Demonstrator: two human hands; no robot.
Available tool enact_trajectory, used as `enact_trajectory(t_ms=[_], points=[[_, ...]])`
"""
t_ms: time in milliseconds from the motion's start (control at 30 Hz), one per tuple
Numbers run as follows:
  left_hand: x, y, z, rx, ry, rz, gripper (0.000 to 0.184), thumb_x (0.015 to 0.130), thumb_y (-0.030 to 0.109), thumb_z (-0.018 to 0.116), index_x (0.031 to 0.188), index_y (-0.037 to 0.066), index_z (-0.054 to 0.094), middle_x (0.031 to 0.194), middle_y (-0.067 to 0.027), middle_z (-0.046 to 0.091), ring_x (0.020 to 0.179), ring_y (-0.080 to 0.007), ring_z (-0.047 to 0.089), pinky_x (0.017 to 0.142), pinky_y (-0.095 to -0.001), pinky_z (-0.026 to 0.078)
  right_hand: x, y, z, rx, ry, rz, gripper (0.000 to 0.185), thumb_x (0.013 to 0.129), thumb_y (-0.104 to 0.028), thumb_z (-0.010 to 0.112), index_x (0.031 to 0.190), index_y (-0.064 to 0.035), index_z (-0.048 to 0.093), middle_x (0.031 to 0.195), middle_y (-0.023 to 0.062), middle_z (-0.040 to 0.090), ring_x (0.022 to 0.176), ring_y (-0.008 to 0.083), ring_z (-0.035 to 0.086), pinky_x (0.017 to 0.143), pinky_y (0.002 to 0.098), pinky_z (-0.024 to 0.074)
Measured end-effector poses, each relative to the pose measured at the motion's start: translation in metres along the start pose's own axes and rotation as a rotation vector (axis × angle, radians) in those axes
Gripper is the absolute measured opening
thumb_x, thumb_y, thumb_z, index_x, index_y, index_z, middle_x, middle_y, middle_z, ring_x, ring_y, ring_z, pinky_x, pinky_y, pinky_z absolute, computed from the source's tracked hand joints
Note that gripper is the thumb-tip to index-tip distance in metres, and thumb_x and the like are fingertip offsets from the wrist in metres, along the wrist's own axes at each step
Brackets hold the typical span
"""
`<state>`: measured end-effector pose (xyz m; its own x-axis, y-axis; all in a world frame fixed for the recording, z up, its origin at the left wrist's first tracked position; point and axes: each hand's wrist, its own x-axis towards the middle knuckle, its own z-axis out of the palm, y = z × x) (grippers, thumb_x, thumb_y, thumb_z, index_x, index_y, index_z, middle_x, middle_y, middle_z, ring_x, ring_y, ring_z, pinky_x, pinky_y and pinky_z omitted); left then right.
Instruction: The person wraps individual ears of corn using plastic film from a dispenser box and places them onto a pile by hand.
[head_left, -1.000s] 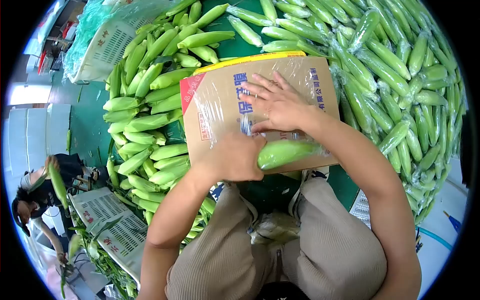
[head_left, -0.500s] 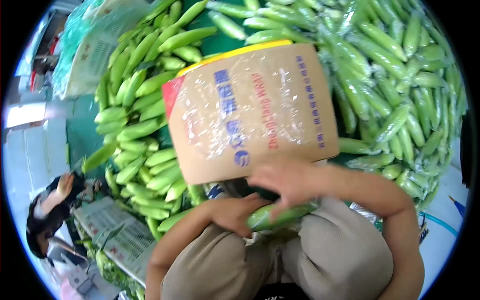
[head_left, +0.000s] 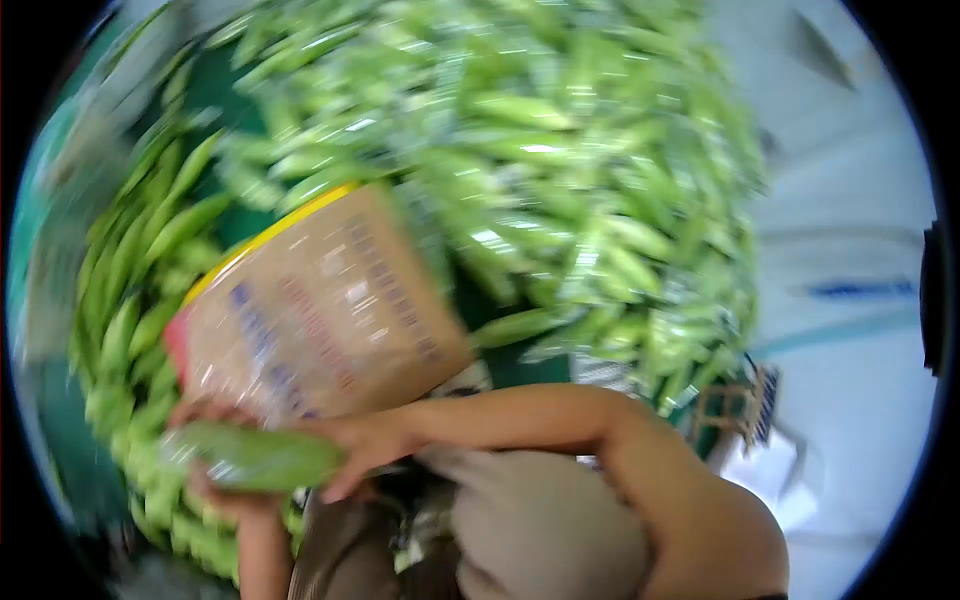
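Note:
A green ear of corn (head_left: pixel 255 458), apparently still in its husk, lies across both my hands, glossy with clear plastic film. My left hand (head_left: pixel 228 497) is closed around its left part from behind and below. At the right end, the fingers of my right hand (head_left: pixel 368 448) grip the ear, partly blurred. Just beyond the hands sits a tilted cardboard box (head_left: pixel 320 320) with blue and red print, a yellow far edge and shiny film over its top.
Unwrapped corn (head_left: pixel 130 330) is piled along the left. A big heap of film-wrapped corn (head_left: pixel 560 150) fills the back and right on a green surface (head_left: pixel 235 100). A small wooden chair-shaped object (head_left: pixel 735 412) stands at the right, on the pale floor (head_left: pixel 840 270).
The view has swung right, so the box and hands appear further left. The ear has come up off the lap, and my right hand has moved onto its end.

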<state>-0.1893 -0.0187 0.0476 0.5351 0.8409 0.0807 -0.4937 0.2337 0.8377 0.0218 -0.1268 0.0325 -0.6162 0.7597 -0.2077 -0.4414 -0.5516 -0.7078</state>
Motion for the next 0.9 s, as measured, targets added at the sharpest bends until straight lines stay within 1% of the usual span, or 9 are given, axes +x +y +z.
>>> enact_trajectory(t_ms=[100,167,233,367,433,533,667,733,900], points=[[0.006,-0.021,0.014,0.910,-0.070,-0.137,0.040,0.094,0.035,0.064,0.124,0.009,0.060,0.111,-0.0183,0.067,0.106,-0.0346,0.065,0.093,-0.0461,0.050,-0.030,0.059,-0.021,0.043,-0.050,0.241,0.021,0.087,-0.017,0.079,0.091,-0.0117,0.060,0.063,-0.0016,0.049,0.050,0.0095,0.044,0.045,0.0284,0.0360],[0.000,-0.020,-0.005,1.214,-0.142,-0.082,0.031,0.095,0.028,0.067,0.116,0.005,0.069,0.102,-0.0227,0.072,0.096,-0.0378,0.069,0.085,-0.0475,0.054,-0.057,0.031,-0.022,0.302,0.385,0.305,0.017,0.088,-0.014,0.075,0.086,-0.0127,0.058,0.065,-0.0037,0.047,0.048,0.0060,0.038,0.044,0.0232,0.0290],[-0.012,-0.019,-0.062,1.297,-0.009,0.200,0.023,0.095,0.022,0.068,0.108,0.004,0.071,0.098,-0.0194,0.072,0.090,-0.0329,0.070,0.082,-0.0420,0.055,-0.107,0.070,-0.075,0.614,0.715,-0.089,0.014,0.090,-0.015,0.071,0.101,-0.0106,0.065,0.069,-0.0027,0.051,0.052,0.0075,0.040,0.046,0.0238,0.0342],[-0.040,0.005,-0.194,1.038,1.105,0.132,0.032,0.102,0.027,0.065,0.116,-0.002,0.068,0.110,-0.0157,0.070,0.099,-0.0265,0.065,0.087,-0.0380,0.050,-0.287,-0.053,-0.237,0.813,0.492,-1.095,0.048,0.102,-0.008,0.060,0.146,0.0002,0.045,0.128,0.0128,0.065,0.094,0.0173,0.064,0.085,0.0292,0.0559],[-0.063,0.008,-0.282,1.383,1.521,-0.346,0.075,0.088,0.045,0.080,0.140,-0.002,0.055,0.134,-0.0234,0.058,0.118,-0.0352,0.059,0.102,-0.0428,0.047,-0.350,-0.120,-0.290,0.615,0.946,-1.364,0.039,0.105,-0.018,0.057,0.136,0.0049,0.054,0.122,0.0140,0.068,0.097,0.0166,0.063,0.089,0.0327,0.0528],[-0.091,-0.007,-0.334,1.208,1.308,-0.447,0.082,0.082,0.045,0.084,0.143,0.001,0.052,0.125,-0.0183,0.064,0.114,-0.0368,0.062,0.097,-0.0434,0.051,-0.334,-0.129,-0.333,-0.133,1.319,-1.175,0.036,0.107,-0.025,0.053,0.126,0.0033,0.063,0.114,0.0128,0.070,0.098,0.0177,0.061,0.089,0.0318,0.0499],[-0.082,-0.002,-0.324,0.340,1.266,-0.296,0.060,0.089,0.039,0.076,0.134,0.005,0.057,0.118,-0.0137,0.069,0.102,-0.0281,0.070,0.082,-0.0398,0.058,-0.137,-0.068,-0.152,-0.834,1.061,-0.517,0.025,0.092,-0.013,0.070,0.115,-0.0077,0.065,0.119,0.0059,0.065,0.101,0.0158,0.061,0.093,0.0313,0.0488],[-0.074,0.013,-0.281,-0.069,1.136,-0.152,0.053,0.094,0.031,0.068,0.137,0.004,0.053,0.127,-0.0150,0.065,0.113,-0.0314,0.068,0.095,-0.0447,0.057,-0.106,-0.053,-0.122,-1.285,0.797,-0.182,0.058,0.073,-0.019,0.089,0.125,-0.0109,0.065,0.129,0.0083,0.061,0.117,0.0256,0.058,0.100,0.0379,0.0464],[-0.005,0.048,-0.090,0.765,0.392,-0.073,0.076,0.075,-0.006,0.065,0.146,0.002,0.039,0.131,-0.0170,0.057,0.119,-0.0342,0.062,0.103,-0.0505,0.053,-0.080,-0.045,-0.097,-1.765,0.562,-0.001,0.060,0.076,-0.024,0.085,0.133,-0.0264,0.069,0.104,0.0035,0.059,0.106,0.0254,0.055,0.090,0.0401,0.0429]])
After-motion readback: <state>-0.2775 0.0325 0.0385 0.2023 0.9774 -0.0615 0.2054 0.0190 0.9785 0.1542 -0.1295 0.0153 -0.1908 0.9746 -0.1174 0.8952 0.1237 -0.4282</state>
